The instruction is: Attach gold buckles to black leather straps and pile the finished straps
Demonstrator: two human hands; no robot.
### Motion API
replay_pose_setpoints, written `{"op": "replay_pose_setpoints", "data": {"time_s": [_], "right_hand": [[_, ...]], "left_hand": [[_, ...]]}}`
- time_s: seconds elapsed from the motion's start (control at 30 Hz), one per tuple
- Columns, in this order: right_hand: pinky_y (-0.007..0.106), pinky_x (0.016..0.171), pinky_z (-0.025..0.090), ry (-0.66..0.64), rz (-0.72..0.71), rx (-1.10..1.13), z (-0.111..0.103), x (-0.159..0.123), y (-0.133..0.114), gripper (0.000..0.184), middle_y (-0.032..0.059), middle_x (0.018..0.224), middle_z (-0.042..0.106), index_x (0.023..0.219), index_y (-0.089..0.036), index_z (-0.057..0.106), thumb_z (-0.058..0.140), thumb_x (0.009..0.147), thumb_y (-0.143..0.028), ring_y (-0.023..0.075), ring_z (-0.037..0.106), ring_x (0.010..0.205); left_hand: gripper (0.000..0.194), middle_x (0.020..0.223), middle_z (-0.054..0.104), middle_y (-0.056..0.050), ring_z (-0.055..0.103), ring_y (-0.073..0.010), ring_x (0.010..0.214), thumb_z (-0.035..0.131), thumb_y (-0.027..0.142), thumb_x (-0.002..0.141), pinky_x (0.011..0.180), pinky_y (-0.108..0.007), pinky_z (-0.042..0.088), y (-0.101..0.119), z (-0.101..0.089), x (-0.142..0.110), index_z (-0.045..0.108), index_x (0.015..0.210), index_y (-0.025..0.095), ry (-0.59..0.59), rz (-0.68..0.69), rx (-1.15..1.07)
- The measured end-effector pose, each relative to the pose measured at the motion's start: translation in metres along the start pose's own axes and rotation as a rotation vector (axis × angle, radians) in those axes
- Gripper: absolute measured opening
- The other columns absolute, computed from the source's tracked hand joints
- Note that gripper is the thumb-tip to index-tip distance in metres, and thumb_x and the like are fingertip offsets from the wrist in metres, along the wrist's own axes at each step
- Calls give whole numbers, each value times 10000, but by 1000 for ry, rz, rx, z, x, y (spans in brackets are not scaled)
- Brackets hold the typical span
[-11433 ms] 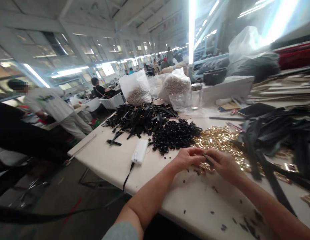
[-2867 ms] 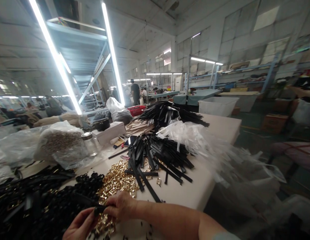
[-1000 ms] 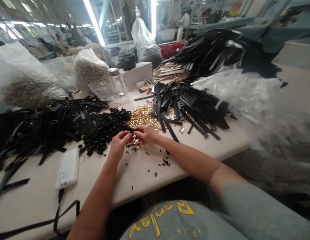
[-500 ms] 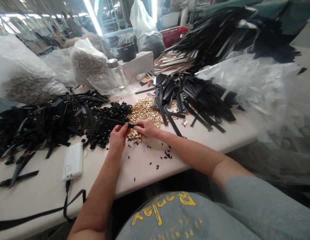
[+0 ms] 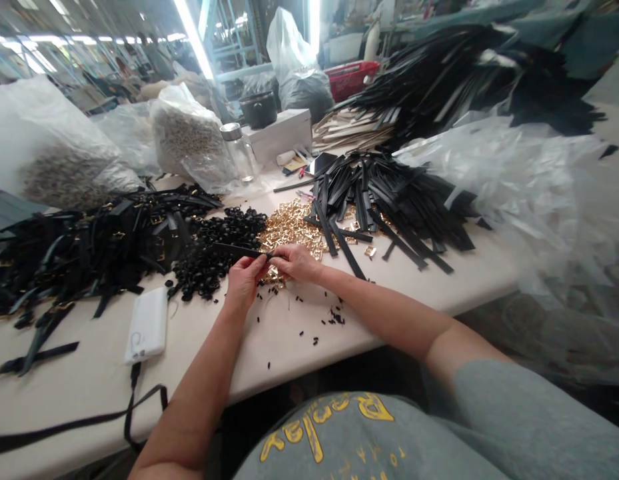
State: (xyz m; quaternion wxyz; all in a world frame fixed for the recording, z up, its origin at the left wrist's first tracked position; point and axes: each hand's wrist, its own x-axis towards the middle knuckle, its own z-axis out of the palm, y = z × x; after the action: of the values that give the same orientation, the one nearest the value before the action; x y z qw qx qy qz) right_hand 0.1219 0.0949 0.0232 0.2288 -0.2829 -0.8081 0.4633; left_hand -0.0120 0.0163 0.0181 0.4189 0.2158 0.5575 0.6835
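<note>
My left hand (image 5: 243, 280) and my right hand (image 5: 296, 261) meet over the white table (image 5: 89, 387), both pinched on one thin black strap (image 5: 234, 250) that sticks out to the left. Under my right hand lies a heap of gold metal buckles (image 5: 289, 230). A mound of black rings (image 5: 216, 250) sits just left of the buckles. Small black bits (image 5: 314, 327) are scattered on the table in front of my hands.
A big pile of black straps (image 5: 379, 193) lies to the right, another with buckles (image 5: 79, 247) to the left. A white power bank (image 5: 148, 325) with cable, clear bags (image 5: 184, 137), a glass jar (image 5: 238, 152), a white box (image 5: 279, 133) and crumpled plastic (image 5: 514, 173) surround them.
The camera swung from the room down to the table. In the last second my hands stay together on the strap, shifting only slightly.
</note>
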Motion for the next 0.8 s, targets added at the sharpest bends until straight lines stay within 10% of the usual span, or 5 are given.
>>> {"op": "replay_pose_setpoints", "data": {"time_s": [0.4, 0.8], "right_hand": [[156, 479, 421, 29, -12, 258, 10, 1, 25, 194, -15, 745, 642, 998, -183, 646, 562, 935, -346, 88, 587, 553], [245, 484, 442, 201, -42, 113, -13, 24, 44, 540, 53, 793, 670, 949, -176, 613, 455, 860, -684, 144, 577, 522]], "left_hand": [[507, 686, 686, -34, 616, -170, 638, 894, 477, 436, 549, -235, 500, -11, -25, 16, 709, 739, 114, 62, 110, 278], [251, 623, 635, 36, 616, -73, 511, 777, 57, 694, 501, -136, 514, 55, -32, 9, 540, 694, 141, 367, 50, -583]]}}
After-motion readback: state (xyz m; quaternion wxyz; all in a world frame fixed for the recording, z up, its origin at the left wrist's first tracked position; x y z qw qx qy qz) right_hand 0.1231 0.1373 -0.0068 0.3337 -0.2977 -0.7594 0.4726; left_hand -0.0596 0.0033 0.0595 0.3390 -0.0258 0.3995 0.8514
